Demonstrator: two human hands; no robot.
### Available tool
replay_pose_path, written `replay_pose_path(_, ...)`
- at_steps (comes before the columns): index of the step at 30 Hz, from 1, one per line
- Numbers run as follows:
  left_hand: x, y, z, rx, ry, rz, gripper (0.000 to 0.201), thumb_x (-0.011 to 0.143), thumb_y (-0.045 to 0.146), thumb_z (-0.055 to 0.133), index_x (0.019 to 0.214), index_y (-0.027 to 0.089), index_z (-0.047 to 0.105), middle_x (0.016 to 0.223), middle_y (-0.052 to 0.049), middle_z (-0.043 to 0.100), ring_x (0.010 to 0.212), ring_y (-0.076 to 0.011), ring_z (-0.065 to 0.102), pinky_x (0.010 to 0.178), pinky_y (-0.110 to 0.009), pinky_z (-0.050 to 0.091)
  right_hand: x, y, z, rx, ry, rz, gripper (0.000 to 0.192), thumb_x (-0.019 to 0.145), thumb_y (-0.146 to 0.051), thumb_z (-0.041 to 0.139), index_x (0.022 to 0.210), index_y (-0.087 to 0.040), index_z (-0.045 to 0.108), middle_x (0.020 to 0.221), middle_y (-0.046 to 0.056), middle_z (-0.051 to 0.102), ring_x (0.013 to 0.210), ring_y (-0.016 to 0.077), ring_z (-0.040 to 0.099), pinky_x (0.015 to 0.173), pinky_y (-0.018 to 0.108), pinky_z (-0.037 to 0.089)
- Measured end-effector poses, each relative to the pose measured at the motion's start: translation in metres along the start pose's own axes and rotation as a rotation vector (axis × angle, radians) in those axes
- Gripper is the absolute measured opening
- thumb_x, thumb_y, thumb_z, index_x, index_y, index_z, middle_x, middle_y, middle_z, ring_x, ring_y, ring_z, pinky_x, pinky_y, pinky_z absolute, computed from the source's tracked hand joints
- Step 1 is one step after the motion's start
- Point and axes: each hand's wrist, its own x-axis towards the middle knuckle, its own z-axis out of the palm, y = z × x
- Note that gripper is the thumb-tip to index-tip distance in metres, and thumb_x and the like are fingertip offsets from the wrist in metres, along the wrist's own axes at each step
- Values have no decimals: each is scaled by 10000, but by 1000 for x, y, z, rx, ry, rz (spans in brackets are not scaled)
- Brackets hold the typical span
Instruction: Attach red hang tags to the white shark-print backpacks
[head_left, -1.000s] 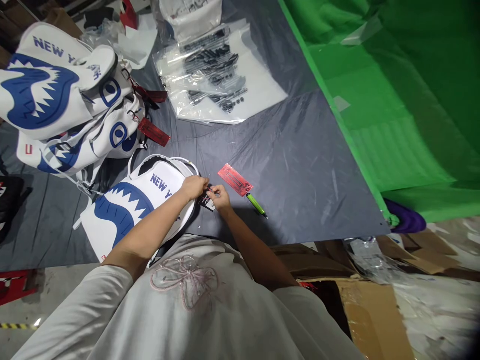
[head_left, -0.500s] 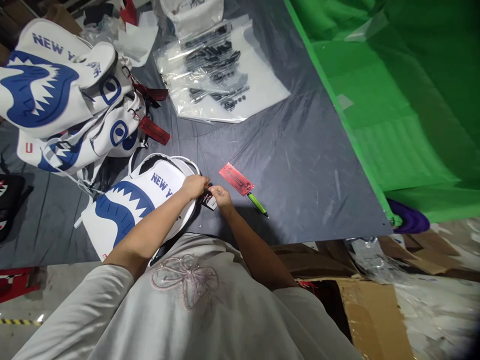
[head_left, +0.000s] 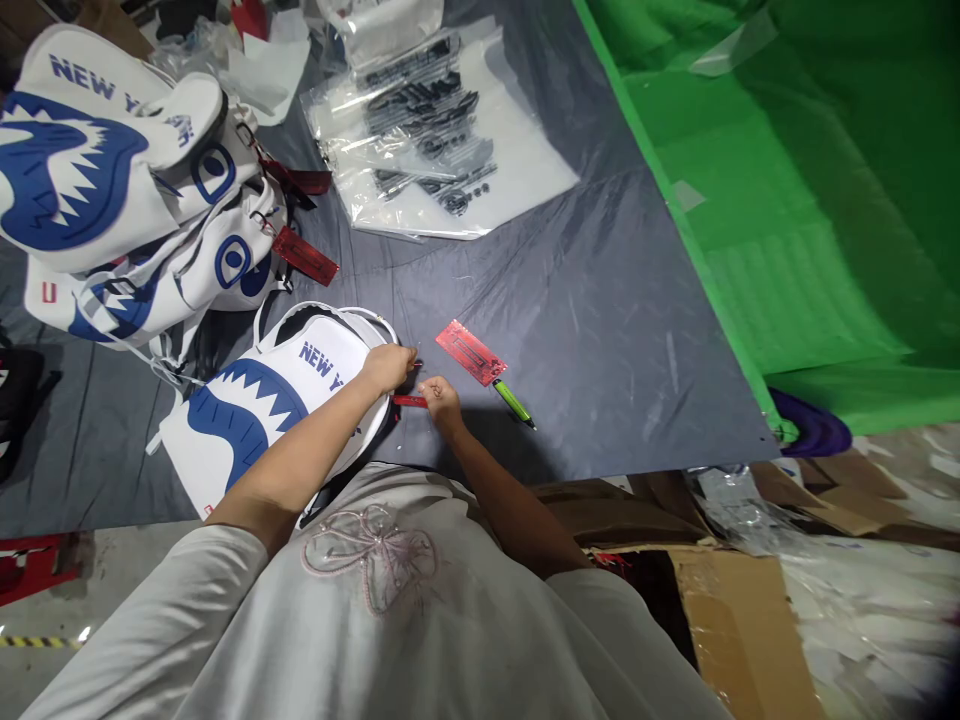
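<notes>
Mid-frame, the left hand (head_left: 388, 366) pins the bag (head_left: 277, 400) rim, and the right hand (head_left: 441, 397) pinches a red tag (head_left: 409, 401) beside it. Tag looks thin, light, bendy; best held by its end.

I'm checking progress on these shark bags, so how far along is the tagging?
Done: the stacked bags at far left already carry red tags. In hand: both hands, left hand and right hand, work a small red tag at the edge of the front bag. Left: another red tag lies loose beside a green pen.
</notes>
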Motion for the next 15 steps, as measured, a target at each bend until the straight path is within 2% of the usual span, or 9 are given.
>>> replay_pose_path(4, 1, 0, 1, 1, 4, -8, 241, 924, 282, 509, 1054, 224, 703, 1026, -107, 746, 996, -252, 696, 790, -295, 483, -16, 2, -4, -79, 6, -36, 264, 852, -477, 470, 774, -241, 559, 783, 34, 643, 774, 208, 579, 761, 343, 487)
replay_pose_path(9, 2, -2, 2, 3, 9, -9, 247, 924, 284, 507, 1059, 223, 704, 1020, -103, 748, 986, -243, 697, 784, -286, 480, -15, -8, 2, -137, -18, -71, 151, 840, -379, 523, 813, -255, 604, 867, 26, 684, 910, 219, 609, 895, 337, 472)
replay_pose_path(15, 3, -2, 3, 4, 15, -23, 243, 914, 275, 520, 1067, 214, 699, 1007, -109, 744, 973, -249, 698, 784, -291, 485, -4, -11, 26, -113, -117, -35, 88, 811, -347, 624, 778, -270, 596, 769, -19, 694, 784, 191, 640, 795, 305, 489)
